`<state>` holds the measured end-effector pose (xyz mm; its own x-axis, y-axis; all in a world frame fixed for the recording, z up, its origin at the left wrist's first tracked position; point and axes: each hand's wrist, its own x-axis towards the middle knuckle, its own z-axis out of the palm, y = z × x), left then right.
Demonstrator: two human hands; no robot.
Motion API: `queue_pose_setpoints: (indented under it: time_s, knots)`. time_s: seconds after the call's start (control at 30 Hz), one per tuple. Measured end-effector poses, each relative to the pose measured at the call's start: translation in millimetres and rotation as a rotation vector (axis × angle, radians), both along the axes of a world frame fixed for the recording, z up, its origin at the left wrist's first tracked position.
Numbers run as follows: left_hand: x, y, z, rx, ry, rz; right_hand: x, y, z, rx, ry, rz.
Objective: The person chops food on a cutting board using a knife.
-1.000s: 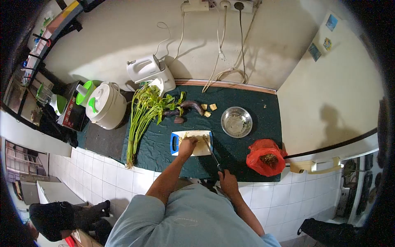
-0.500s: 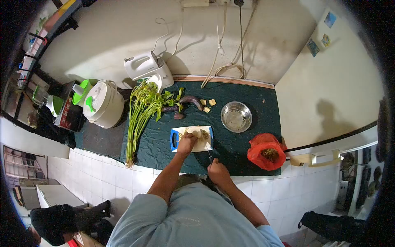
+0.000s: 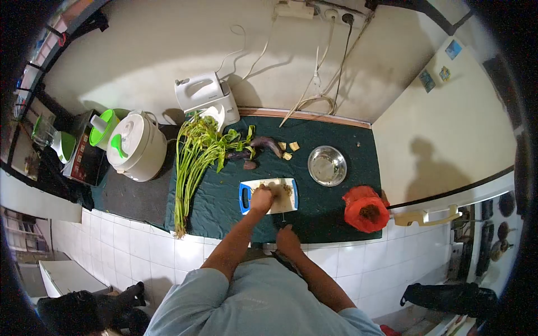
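On a white cutting board with blue ends [image 3: 244, 200], my left hand [image 3: 261, 199] is closed, fingers bunched downward. What it pinches is mostly hidden, though pale thin bits show beside it. Small chopped greenish pieces [image 3: 288, 190] lie on the board to the right of that hand. At the counter's front edge, my right hand [image 3: 288, 242] is closed around the handle of a knife [image 3: 283, 219], whose thin blade points toward the board and is hard to make out. Behind the board lie purple eggplants [image 3: 268, 145] and a few cut pale pieces [image 3: 287, 156].
Long leafy green stalks [image 3: 188, 185] lie left of the board. A steel bowl [image 3: 327, 166] and a red mesh bag [image 3: 363, 209] stand to the right. Further left are a white rice cooker [image 3: 137, 147] and a hand mixer [image 3: 204, 95]. Cables [image 3: 314, 101] hang along the wall.
My view has shifted slightly. My left hand has moved a little rightward over the board, covering more of its middle. My right hand, with the knife, has drawn slightly left and back.
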<state>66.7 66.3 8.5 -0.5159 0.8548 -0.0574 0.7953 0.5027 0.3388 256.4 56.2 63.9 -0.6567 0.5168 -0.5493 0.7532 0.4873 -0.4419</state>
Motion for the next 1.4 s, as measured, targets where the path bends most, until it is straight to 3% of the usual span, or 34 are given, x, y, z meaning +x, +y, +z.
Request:
queue_pose_setpoints:
  time_s: [0.07, 0.2, 0.27, 0.33, 0.4, 0.47, 0.63, 0.8, 0.97, 1.33, 1.4]
  knots:
    - [0, -1, -3, 0.007, 0.042, -0.068, 0, -3, -26, 0.156, 0.049, -0.092]
    - [-2, 5, 4, -0.048, 0.027, -0.028, -12, 10, -20, 0.048, 0.016, -0.21]
    - [-3, 7, 7, -0.014, -0.012, 0.048, -9, 14, -20, 0.152, 0.106, 0.016]
    - [-10, 6, -11, 0.039, -0.004, -0.066, -9, 12, -31, 0.174, 0.109, 0.019]
    - [-13, 8, -21, 0.004, 0.005, -0.015, -12, 4, -29, 0.187, 0.115, 0.024]
    - [-11, 3, -2, 0.017, -0.037, -0.045, -19, -7, 3, 0.063, 0.031, -0.338]
    - [-5, -3, -8, 0.077, -0.079, 0.07, -31, 13, -31, 0.115, 0.015, -0.294]
    - [-6, -1, -17, 0.146, 0.025, -0.055, -36, 18, 3, 0.133, 0.001, -0.147]
    - [-4, -5, -19, 0.159, 0.104, -0.119, -25, 0, -48, 0.101, 0.108, -0.286]
    - [-3, -7, -13, 0.084, 0.046, -0.131, -43, 9, -16, 0.134, 0.018, -0.15]
    - [-2, -9, -21, 0.226, 0.106, -0.122, -34, -5, -30, 0.106, 0.138, -0.34]
